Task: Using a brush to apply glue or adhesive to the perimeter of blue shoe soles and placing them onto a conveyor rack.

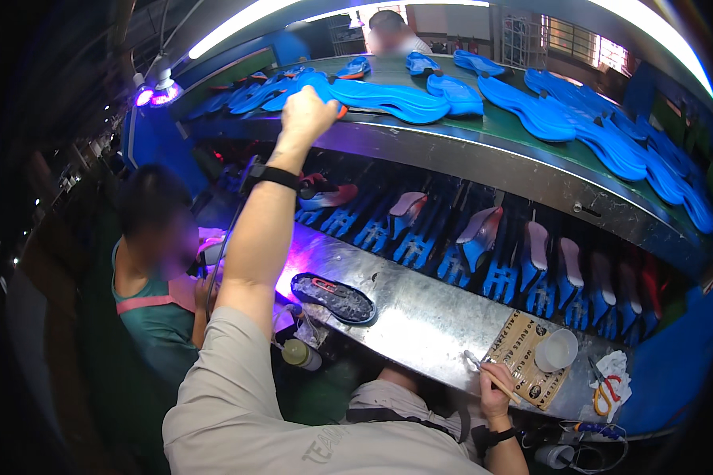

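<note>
My left arm stretches up to the raised conveyor [404,134]. There my left hand [307,119] is closed at the end of a blue shoe sole [315,84]; its fingertips are partly hidden. Another long blue sole [388,99] lies just to the right of it. Low on the right, my right hand [495,381] grips a thin wooden-handled brush [499,382], its bristle end pointing up and left over the metal bench [404,305]. On the bench below my left forearm rests a dark sole [333,298] with a whitish smeared face and a red patch.
Many blue soles line the conveyor. Beneath it, blue-and-pink shoe uppers [479,233] stand on racks. A white cup [556,350] sits on a cardboard sheet [523,348], near orange-handled pliers [606,392]. A co-worker [158,269] is at left; another person [392,36] is beyond the conveyor.
</note>
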`<move>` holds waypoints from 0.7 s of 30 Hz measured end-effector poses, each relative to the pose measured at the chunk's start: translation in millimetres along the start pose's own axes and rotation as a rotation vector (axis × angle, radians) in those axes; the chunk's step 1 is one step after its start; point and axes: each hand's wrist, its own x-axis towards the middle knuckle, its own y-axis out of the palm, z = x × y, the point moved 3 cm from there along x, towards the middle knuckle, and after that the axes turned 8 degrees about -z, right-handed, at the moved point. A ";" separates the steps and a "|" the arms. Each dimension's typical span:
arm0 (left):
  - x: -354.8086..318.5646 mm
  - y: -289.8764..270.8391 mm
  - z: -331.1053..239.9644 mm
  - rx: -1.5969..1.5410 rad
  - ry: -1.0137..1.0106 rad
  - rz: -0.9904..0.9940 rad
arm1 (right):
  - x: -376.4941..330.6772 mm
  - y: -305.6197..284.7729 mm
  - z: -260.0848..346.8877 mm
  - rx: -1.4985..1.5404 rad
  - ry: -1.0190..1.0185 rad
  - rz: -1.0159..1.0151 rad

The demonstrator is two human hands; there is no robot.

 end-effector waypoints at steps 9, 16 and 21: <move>16.3 21.4 1.7 0.029 -0.181 0.229 | 1.6 3.2 6.0 0.030 -0.011 -0.035; 24.2 52.1 37.8 -0.813 -0.620 0.338 | 1.4 0.0 0.8 0.019 0.016 -0.018; 24.2 60.1 82.7 -1.553 -1.117 0.217 | 2.6 0.6 -0.6 0.035 0.004 -0.018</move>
